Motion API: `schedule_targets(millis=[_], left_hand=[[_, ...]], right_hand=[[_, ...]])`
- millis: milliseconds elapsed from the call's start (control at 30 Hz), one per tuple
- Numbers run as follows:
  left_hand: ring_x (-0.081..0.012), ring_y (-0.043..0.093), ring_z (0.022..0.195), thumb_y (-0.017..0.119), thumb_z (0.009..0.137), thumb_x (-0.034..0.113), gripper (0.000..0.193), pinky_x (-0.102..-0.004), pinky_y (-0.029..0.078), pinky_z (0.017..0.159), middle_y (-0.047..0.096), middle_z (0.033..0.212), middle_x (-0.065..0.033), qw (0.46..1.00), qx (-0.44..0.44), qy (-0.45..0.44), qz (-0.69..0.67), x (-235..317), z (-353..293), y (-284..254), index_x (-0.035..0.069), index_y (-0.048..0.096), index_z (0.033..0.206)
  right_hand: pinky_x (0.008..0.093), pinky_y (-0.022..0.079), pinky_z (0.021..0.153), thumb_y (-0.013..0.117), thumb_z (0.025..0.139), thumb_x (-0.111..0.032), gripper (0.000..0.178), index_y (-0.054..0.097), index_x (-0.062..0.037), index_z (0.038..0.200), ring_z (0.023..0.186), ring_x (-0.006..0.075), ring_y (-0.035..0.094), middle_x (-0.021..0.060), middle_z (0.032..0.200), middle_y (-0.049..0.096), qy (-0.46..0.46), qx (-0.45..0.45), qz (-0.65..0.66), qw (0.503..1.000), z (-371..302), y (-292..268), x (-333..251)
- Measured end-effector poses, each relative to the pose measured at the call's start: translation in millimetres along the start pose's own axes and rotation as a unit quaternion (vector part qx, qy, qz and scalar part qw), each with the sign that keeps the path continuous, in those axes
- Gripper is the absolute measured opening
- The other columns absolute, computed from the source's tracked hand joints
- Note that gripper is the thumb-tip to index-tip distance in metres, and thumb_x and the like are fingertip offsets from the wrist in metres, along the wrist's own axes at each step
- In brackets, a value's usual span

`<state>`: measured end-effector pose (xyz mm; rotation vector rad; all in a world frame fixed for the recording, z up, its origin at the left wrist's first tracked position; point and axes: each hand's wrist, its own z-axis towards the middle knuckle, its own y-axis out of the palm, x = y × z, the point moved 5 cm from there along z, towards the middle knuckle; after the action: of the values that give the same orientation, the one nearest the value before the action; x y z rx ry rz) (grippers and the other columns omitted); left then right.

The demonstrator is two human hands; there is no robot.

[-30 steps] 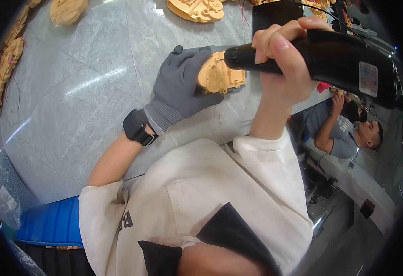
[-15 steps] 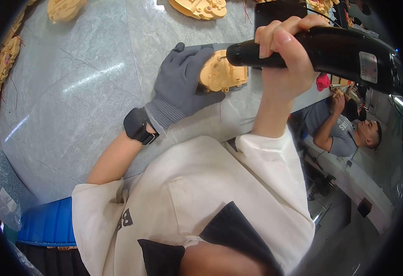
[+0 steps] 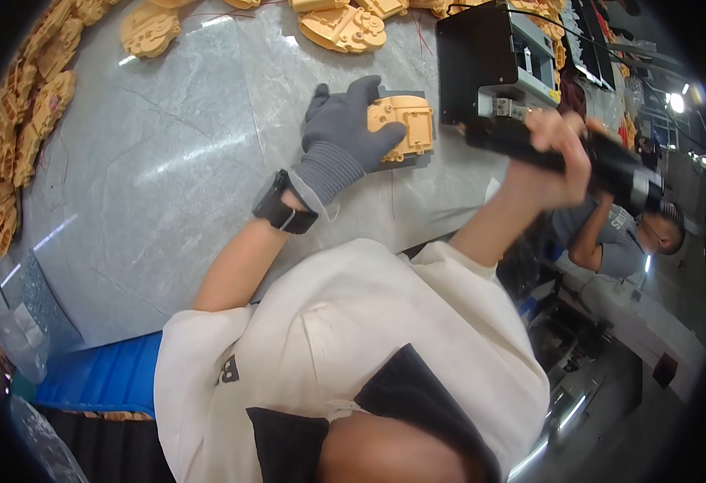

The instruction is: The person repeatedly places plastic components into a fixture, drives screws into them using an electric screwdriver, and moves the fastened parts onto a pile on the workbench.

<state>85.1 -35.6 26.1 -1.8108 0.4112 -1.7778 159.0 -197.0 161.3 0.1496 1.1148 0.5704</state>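
Note:
My left hand (image 3: 345, 133), in a grey glove, grips a yellow plastic housing (image 3: 417, 121) from its left side, thumb and fingers laid over it. Underneath the housing lies a dark grey plate (image 3: 427, 159) on the table; the glove hides part of both. Up and to the right, my bare right hand (image 3: 561, 149) is wrapped round a black electric screwdriver (image 3: 514, 145). The screwdriver is smeared by motion, its nose pointing left, apart from the housing.
More yellow housings (image 3: 341, 28) lie along the far edge, and a heap of them (image 3: 43, 133) lines the left. A black machine (image 3: 474, 64) stands beyond the screwdriver. A blue bin (image 3: 99, 378) is at lower left. At right sits another person (image 3: 611, 233).
My right hand has drawn the screwdriver off the housing, to the right and nearer me. My left hand's grip on the housing has shifted, thumb now across it. The view has shifted too.

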Motion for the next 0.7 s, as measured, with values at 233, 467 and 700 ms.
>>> schedule_targets(millis=[233,467,700], left_hand=[[-0.0171,0.056,0.091,0.068,0.07,0.0,0.052,-0.0267,0.048,0.078,0.053,0.106,-0.0117,0.893,0.233,0.104,-0.371,56,-35,-91,0.006,0.047,0.117],[-0.0245,0.054,0.097,0.069,0.066,-0.005,0.05,-0.0354,0.045,0.086,0.056,0.106,-0.0094,0.873,0.344,0.347,0.005,75,-82,-166,0.006,0.05,0.111],[-0.0216,0.055,0.097,0.067,0.072,0.006,0.043,-0.0327,0.045,0.084,0.056,0.108,-0.0088,0.813,0.491,0.302,0.078,15,-192,-326,0.003,0.05,0.112]], right_hand=[[0.0328,0.037,0.065,0.052,0.07,-0.009,0.03,0.049,-0.0081,0.1,0.056,0.0139,0.041,0.0013,0.064,0.041,-0.062,0.169,0.004,0.984,-47,-85,-48],[0.0316,0.037,0.066,0.051,0.071,-0.007,0.029,0.047,-0.0063,0.1,0.058,0.014,0.041,0.0014,0.065,0.04,0.007,0.135,0.067,0.989,-48,-87,-21],[0.0322,0.039,0.07,0.052,0.073,-0.005,0.028,0.046,-0.0053,0.101,0.062,0.0149,0.043,0.0018,0.066,0.042,0.037,0.113,0.1,0.988,-41,-88,3]])
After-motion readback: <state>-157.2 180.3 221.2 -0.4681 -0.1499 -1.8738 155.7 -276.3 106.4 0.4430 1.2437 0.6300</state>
